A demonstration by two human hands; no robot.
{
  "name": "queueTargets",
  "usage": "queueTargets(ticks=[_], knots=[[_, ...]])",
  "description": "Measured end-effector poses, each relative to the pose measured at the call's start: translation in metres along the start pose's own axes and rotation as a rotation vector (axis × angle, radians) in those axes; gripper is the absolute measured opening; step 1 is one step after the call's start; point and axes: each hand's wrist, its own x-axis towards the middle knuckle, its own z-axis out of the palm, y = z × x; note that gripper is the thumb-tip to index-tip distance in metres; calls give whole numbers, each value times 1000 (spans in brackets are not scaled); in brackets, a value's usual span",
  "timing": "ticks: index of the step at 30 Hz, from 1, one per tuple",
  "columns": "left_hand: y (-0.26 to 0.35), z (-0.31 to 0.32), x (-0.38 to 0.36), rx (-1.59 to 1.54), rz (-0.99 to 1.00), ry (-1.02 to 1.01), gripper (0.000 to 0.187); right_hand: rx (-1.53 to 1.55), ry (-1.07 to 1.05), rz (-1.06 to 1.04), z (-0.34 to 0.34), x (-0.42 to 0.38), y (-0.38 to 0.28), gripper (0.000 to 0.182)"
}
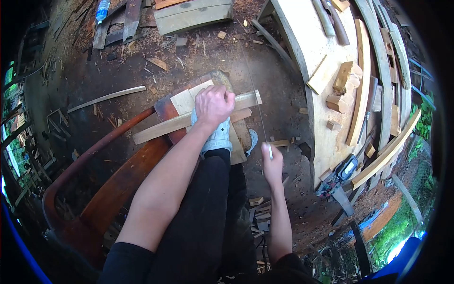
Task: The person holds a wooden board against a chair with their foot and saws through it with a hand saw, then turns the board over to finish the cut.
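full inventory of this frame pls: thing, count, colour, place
wood strip: 1, pale, across the chair seat, under left hand and shoe
flat board: 1, pale, on the seat under the strip
chair: 1, dark red-brown, lower left
saw: 1, thin blade, edge-on, runs up from right hand
workbench: 1, pale, right
wood blocks: several, tan, on the workbench
power tool: 1, black, below the workbench edge
bottle: 1, blue, top left
offcuts: many, pale, on the ground
shoe: 1, white, on the strip
left hand: pressing the strip
right hand: gripping the saw
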Motion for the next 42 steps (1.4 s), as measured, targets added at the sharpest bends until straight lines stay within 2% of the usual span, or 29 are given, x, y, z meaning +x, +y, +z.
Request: queueTargets(ticks=[2, 6, 8, 11, 14, 18, 21, 24, 28, 31, 35, 37, 39, 42], knots=[[-2, 2, 1, 24, 3, 24, 25, -4, 23, -64, 13, 35, -32, 51], [0, 0, 0, 17, -3, 13, 25, -51, 58, -61, 14, 45, -33, 51], [0, 0, 0, 34, -12, -1, 26, -28, 51, -48, 8, 24, -28, 50], [-3, 2, -1, 19, -8, -9, 24, 117, 14, -9, -5, -36, 47, 44], [-4, 2, -1, 15, -8, -5, 24, 101, -26, 71, -35, -122, 90, 46], [-2, 0, -1, 10, -16, -19, 23, 100, -42, 105, -50, -135, 83, 48], [-3, 0, 0, 1, -11, 8, 24, 86, -36, 69, -33, -79, 73, 46], [-1, 0, -2, 14, -1, -3, 24, -28, 9, -75, -1, 3, 10, 46], [-1, -2, -1, 35, -9, -15, 25, -53, 44, -62, 14, 52, -26, 50], [-1, 0, -1, 42, -2, -11, 24, -75, 60, -62, 7, 25, -24, 50], [-4, 4, -1, 17, 23, 15, 23, -26, 56, -129, -13, -53, 39, 45], [-2, 1, 0, 17, 14, 2, 23, 11, -13, -21, -29, -105, 80, 43], [-4, -1, 0, 22, 5, -9, 23, 53, -35, 41, -38, -135, 92, 42], [-2, 0, 0, 7, 11, -6, 24, 115, -40, 104, -36, -127, 95, 42]])
